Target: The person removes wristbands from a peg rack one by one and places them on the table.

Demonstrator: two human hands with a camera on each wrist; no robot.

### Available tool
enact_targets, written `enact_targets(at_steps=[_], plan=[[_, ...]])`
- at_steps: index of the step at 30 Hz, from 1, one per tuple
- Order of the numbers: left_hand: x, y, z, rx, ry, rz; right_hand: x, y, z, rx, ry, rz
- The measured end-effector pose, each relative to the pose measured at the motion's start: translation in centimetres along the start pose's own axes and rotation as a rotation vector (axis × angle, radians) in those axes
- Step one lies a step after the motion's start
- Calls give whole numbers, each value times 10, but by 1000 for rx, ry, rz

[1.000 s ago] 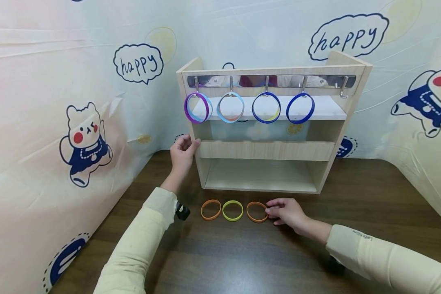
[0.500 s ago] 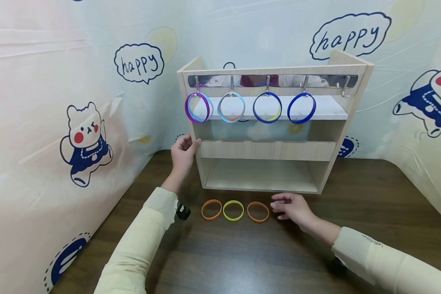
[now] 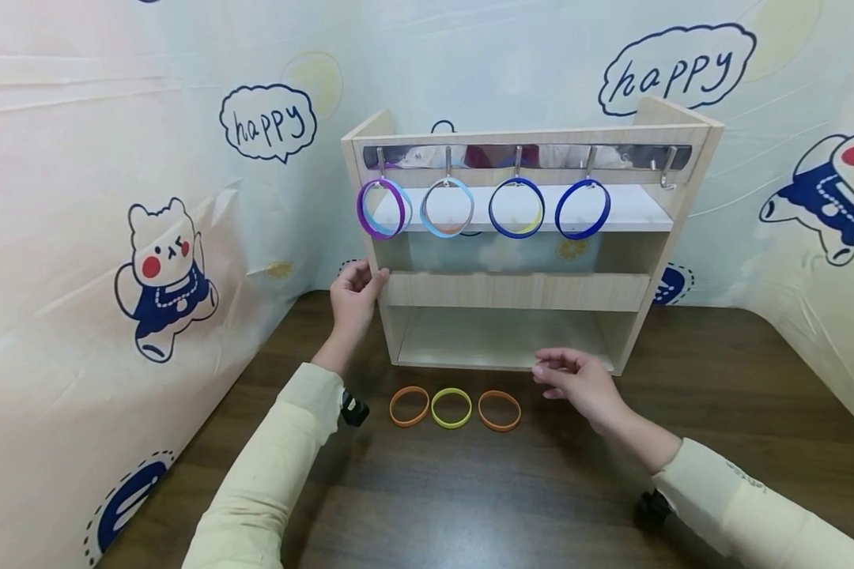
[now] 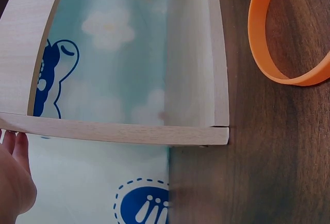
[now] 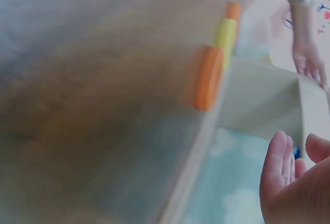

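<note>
A wooden shelf unit (image 3: 519,291) stands on the dark table, with a metal hook rail along its top. Four rings hang on the hooks: a purple one (image 3: 382,208), a light blue one (image 3: 447,207), and two dark blue ones (image 3: 515,208) (image 3: 582,209). My left hand (image 3: 354,296) holds the shelf's left side panel. Three bands lie in a row before the shelf: orange (image 3: 409,405), yellow (image 3: 451,408), orange (image 3: 499,410). My right hand (image 3: 578,381) hovers empty, fingers loosely bent, just right of the right orange band (image 5: 209,78). The left wrist view shows the left orange band (image 4: 281,38) by the shelf corner (image 4: 219,131).
Printed plastic sheets with cartoon bears and "happy" bubbles (image 3: 268,121) wall the table on three sides. The rightmost hook (image 3: 664,169) carries nothing. The lower shelf compartment (image 3: 505,338) holds nothing. Dark wood table (image 3: 470,490) stretches toward me.
My right hand has let go of the right orange band, lifted off the table and moved right and toward the shelf. The left hand and the bands stay put.
</note>
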State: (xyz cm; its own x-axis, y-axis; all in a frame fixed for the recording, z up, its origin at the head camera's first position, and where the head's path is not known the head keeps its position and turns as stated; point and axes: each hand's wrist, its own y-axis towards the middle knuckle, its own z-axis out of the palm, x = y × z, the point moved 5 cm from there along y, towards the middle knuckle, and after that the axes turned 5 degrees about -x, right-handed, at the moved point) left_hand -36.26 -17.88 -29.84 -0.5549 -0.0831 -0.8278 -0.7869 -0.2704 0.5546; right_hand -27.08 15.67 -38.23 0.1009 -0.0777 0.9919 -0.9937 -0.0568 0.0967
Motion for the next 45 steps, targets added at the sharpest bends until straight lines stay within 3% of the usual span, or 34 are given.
enact_targets(at_steps=[9,16,36,45], plan=[[0,0,0,6,-4,14,35,10,-20,-107,6,-146],[0,1,0,10,-5,16,64,16,-36,-175,60,-172],[2,-1,0,12,0,-19,129,25,-60,-251,398,-274],[1,0,0,7,-8,-16,142,33,-65,-255,413,-228]])
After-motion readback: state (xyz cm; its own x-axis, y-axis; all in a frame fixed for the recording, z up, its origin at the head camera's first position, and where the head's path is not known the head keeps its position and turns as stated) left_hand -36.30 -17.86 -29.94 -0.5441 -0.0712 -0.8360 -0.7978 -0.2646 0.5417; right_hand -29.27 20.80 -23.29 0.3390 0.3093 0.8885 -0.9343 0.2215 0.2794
